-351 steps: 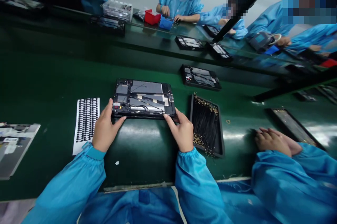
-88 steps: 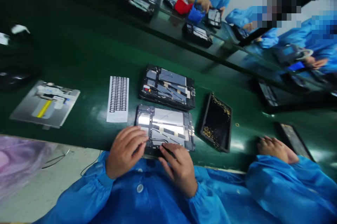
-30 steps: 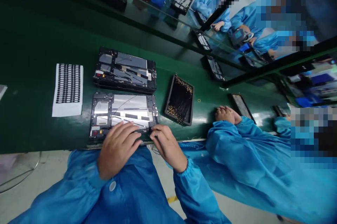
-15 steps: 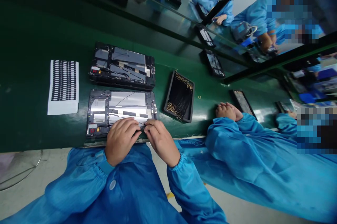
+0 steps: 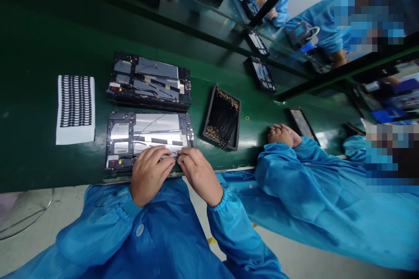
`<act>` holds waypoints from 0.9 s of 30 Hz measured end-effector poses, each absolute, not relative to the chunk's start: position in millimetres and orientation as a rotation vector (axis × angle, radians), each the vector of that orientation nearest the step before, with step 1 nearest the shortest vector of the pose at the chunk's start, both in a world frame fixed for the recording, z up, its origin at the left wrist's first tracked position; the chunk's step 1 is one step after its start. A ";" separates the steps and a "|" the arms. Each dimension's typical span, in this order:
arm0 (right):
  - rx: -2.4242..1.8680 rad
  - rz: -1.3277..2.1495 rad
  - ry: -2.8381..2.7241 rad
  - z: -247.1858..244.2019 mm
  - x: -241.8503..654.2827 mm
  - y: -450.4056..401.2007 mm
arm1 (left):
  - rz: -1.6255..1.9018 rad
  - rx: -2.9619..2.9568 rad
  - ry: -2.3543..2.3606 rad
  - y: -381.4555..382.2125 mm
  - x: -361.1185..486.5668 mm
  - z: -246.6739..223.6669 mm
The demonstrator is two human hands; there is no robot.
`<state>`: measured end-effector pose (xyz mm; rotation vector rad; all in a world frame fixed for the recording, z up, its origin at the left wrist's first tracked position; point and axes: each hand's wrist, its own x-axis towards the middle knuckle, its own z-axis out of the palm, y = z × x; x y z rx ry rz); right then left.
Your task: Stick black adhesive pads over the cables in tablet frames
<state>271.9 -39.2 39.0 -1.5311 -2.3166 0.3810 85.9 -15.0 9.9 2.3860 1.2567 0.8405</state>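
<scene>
An opened flat device [image 5: 157, 126] with silver plates and a thin black cable lies near the table's front edge. Over its lower edge, my left hand [image 5: 151, 173] has its fingers pressed together. Close beside it on the right, my right hand [image 5: 200, 174] pinches at the device's lower right part. Whatever is between the fingertips of either hand is too small to make out. Behind the device sits a stack of similar devices [image 5: 149, 80].
A white sheet of black stickers [image 5: 76, 108] lies at the left. To the right stands a black tray of thin cables with gold ends [image 5: 222, 117]. A co-worker's clasped hands [image 5: 283, 136] rest farther right. Shelving [image 5: 203, 36] runs along the back.
The view has shifted slightly. My hands have drawn a little closer together at the device's lower edge. Across the shelving, co-workers' hands and arms have moved.
</scene>
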 end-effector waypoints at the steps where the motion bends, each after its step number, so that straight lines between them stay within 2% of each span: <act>1: -1.530 0.385 -2.320 39.3 271.9 -39.1 | 0.839 2.388 1.255 -14.8 86.0 9.5; 27: -1.488 0.423 -2.036 22.5 283.2 -46.0 | 0.859 2.378 1.306 -10.8 96.0 16.5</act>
